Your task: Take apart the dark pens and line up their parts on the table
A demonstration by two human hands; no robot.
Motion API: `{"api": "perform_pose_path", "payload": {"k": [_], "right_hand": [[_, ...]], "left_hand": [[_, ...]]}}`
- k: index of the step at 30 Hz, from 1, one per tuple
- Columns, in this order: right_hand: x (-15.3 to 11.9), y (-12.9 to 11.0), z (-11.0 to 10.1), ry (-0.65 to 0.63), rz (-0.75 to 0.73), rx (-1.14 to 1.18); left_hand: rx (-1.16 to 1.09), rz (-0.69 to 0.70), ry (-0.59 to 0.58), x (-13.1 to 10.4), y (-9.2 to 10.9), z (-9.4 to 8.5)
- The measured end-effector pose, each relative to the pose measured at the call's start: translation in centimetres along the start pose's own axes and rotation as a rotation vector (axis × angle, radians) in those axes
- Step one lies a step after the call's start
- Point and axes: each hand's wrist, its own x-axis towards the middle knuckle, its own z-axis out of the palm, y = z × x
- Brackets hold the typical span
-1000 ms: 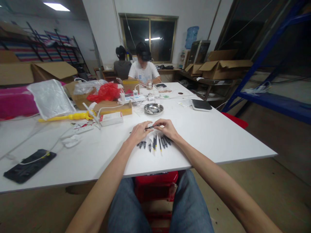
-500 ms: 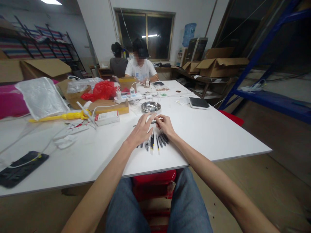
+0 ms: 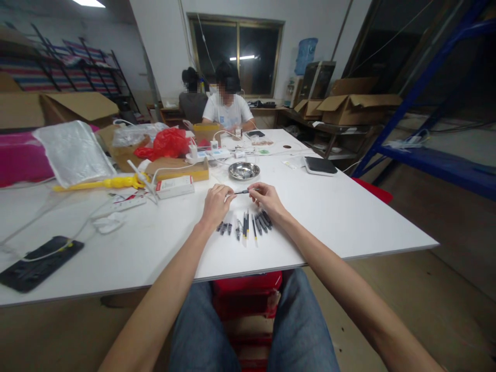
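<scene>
Above the white table (image 3: 341, 217), a slim dark pen (image 3: 243, 191) lies level between my two hands. My left hand (image 3: 216, 207) pinches its thin left end, and my right hand (image 3: 268, 200) grips the thicker right end. Below the hands, pen parts are laid out in a fan. Several dark pen barrels (image 3: 262, 221) lie at the right, dark refills with yellow bands (image 3: 245, 225) in the middle, and small dark pieces with clear parts (image 3: 225, 227) at the left. A shiny metal bowl (image 3: 244, 171) stands just beyond my hands; its contents are unclear.
Left of the bowl are a white box (image 3: 175, 187), a power strip (image 3: 209, 154), a red plastic bag (image 3: 165, 143) and a yellow tool-like object (image 3: 112, 183). A black-topped flat device (image 3: 321, 166) lies right. Two people sit beyond, one at the table's far end (image 3: 228, 109).
My left hand has drawn back left and closed on the pen's left end; its fingers were spread over it before. The right hand keeps its grip. The view has shifted slightly.
</scene>
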Motion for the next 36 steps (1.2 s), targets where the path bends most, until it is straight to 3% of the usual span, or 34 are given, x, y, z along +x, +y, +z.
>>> {"api": "perform_pose_path", "payload": {"k": [6, 10, 14, 18, 23, 31, 36], "right_hand": [[-0.56, -0.33, -0.12, -0.007, -0.007, -0.38], [-0.54, -0.69, 0.01, -0.11, -0.115, -0.31], [-0.15, -0.62, -0.22, -0.113, -0.199, -0.249], [-0.07, -0.46, -0.45, -0.06, -0.156, -0.277], [-0.36, -0.53, -0.38, -0.083, -0.084, -0.41], [-0.09, -0.94, -0.63, -0.039, -0.085, -0.131], [-0.15, -0.68, -0.91, -0.059, -0.064, -0.218]], "left_hand": [[-0.086, -0.048, -0.064, -0.3, 0.31, 0.2], [-0.092, -0.106, -0.071, -0.25, 0.16, 0.17], [-0.168, -0.012, -0.056, -0.11, -0.07, 0.12], [-0.127, 0.083, -0.064, -0.03, 0.27, 0.04], [-0.003, 0.075, -0.002, 0.13, 0.56, -0.09], [-0.059, -0.003, -0.035, 0.07, 0.1, -0.07], [-0.01, 0.005, 0.0, -0.01, -0.15, -0.16]]}}
